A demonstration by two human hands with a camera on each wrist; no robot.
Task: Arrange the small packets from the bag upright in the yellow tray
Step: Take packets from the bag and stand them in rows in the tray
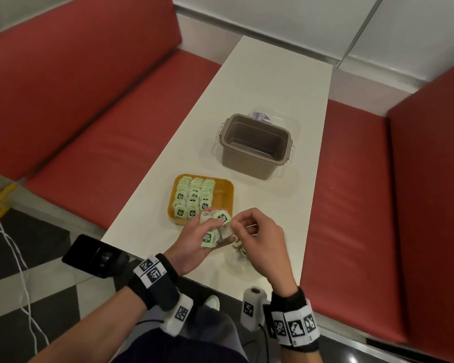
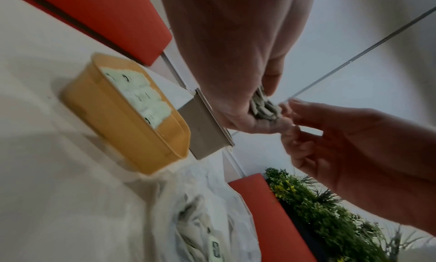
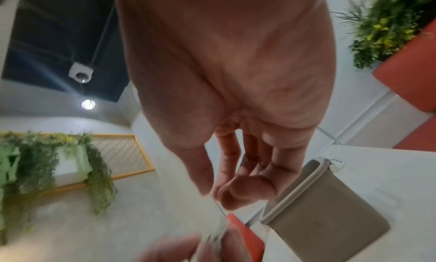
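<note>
Left hand [image 1: 194, 244] palm up, fingers curled round a bunch of packets [image 1: 215, 229] just above the worktop [image 1: 273, 82]. Right hand [image 1: 260, 237], fingers bent, pinches at the bunch's top. Tray [image 1: 224, 188] just beyond, packets upright in rows; bag [image 2: 202, 210] beneath the hands.

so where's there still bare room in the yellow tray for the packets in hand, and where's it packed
The bare strip in the yellow tray runs along its right wall, beside the three packed rows of upright packets filling the left and middle. The near edge is crowded: the left hand holds a bunch of packets there, the right hand picking at it.
</note>
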